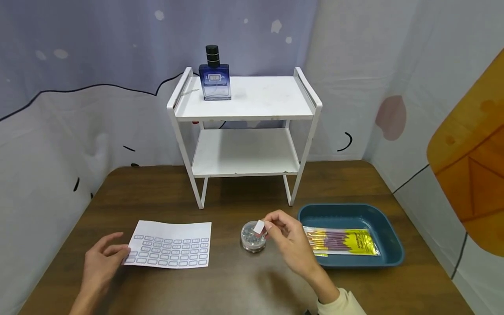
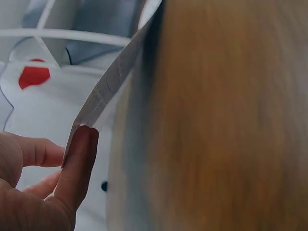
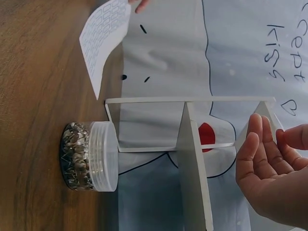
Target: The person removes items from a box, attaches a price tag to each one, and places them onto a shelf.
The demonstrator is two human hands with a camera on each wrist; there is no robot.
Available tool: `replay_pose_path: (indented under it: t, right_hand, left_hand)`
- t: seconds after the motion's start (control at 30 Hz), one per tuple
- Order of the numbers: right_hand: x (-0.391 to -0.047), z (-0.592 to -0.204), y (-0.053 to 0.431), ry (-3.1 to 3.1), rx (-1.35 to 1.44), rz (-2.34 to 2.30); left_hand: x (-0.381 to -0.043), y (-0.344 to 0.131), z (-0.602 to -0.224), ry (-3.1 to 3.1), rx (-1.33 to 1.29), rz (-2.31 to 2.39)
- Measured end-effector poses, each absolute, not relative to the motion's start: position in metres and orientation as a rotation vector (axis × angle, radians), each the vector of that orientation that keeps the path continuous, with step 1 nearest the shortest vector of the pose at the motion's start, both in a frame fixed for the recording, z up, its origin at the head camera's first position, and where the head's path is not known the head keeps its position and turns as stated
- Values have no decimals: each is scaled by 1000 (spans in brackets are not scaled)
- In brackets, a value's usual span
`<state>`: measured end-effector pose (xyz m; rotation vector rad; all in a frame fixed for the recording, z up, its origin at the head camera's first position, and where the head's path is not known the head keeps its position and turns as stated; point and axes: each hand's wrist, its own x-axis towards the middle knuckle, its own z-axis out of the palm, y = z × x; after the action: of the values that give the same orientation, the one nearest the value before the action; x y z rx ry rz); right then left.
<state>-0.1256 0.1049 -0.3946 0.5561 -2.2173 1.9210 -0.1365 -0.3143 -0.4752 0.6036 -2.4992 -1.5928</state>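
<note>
Between the thumb and fingers of my left hand [image 1: 103, 260] is the left edge of a white sheet of printed labels [image 1: 169, 246]. In the left wrist view the sheet [image 2: 108, 82] curves up from the fingers, seen nearly edge-on. My right hand [image 1: 291, 243] pinches a small white label [image 1: 259, 226] at its fingertips, above a round clear jar [image 1: 253, 243]. The right wrist view shows small metal pieces like thumbtacks inside the jar [image 3: 89, 156], under a clear lid. There the right hand [image 3: 274, 168] has thumb and fingers together, and the label is hidden.
At the back stands a white two-tier rack [image 1: 252, 109], with a blue perfume bottle [image 1: 215, 81] on its top shelf and a small label on the bottle's front. On the right, a teal tray [image 1: 387, 258] holds a yellow packet of purple sticks [image 1: 342, 240].
</note>
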Motion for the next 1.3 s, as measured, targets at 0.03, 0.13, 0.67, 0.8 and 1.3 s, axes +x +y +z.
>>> replay_pose_path:
  t: [0.03,0.13,0.67,0.8,1.3]
  right_hand:
    - [-126,-395,105,-2218,557,1923]
    - [-127,-396,104,-2231,536,1934]
    - [-126,-403,104,-2264,523,1968]
    - [-127,-405,105,-2258,531,1986]
    - [-129,-406,110,-2237,538,1981]
  left_hand:
    - [-137,-319,-477,-2519,607,-1561]
    - [-138,-332,-483,-2601,592,-1446]
    - [-137,-374,-489,-2795,597,-1135]
    - [-138,-376,-487,-2834,609,-1022]
    - [-161,-274,-457,-2568,-358,-789]
